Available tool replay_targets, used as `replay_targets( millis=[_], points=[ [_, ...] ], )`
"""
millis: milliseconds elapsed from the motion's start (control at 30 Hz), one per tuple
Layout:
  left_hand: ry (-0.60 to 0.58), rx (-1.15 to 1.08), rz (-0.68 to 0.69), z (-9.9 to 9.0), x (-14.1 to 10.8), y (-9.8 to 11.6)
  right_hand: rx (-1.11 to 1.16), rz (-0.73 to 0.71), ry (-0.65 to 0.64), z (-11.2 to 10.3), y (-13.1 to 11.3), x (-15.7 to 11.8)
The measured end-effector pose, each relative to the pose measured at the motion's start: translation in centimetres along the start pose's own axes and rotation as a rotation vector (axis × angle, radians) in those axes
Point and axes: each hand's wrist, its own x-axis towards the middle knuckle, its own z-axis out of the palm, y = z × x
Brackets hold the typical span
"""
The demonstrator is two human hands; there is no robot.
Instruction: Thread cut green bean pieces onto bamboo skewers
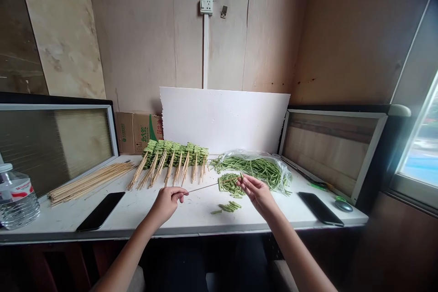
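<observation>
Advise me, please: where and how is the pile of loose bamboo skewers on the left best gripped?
Probably around the middle of the loose bamboo skewers, from above and the front: the pile lies flat and long, its left ends spread unevenly, and the framed panel stands close behind it.

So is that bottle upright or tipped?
Upright: the bottle stands on the table, its white cap at the top.

Skewers [91, 181] matt wood; phone [101, 211] smooth, glossy; bottle [21, 212] shiny plastic.
</observation>
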Motion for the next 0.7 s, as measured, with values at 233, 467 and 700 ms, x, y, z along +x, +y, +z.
replay_targets(
  millis=[233,467,700],
  points=[
    [0.004,0.012,0.002,0.2,0.0,-0.3,0.055,-0.028,0.086,0.3,0.0,0.3],
    [0.013,0.017,-0.017,0.0,0.0,-0.4,0.135,-0.037,0.130,0.1,0.3,0.6],
    [-0.001,0.010,-0.008,0.5,-0.1,-0.3,0.073,-0.014,0.073,0.2,1.4,0.5]
  ],
)
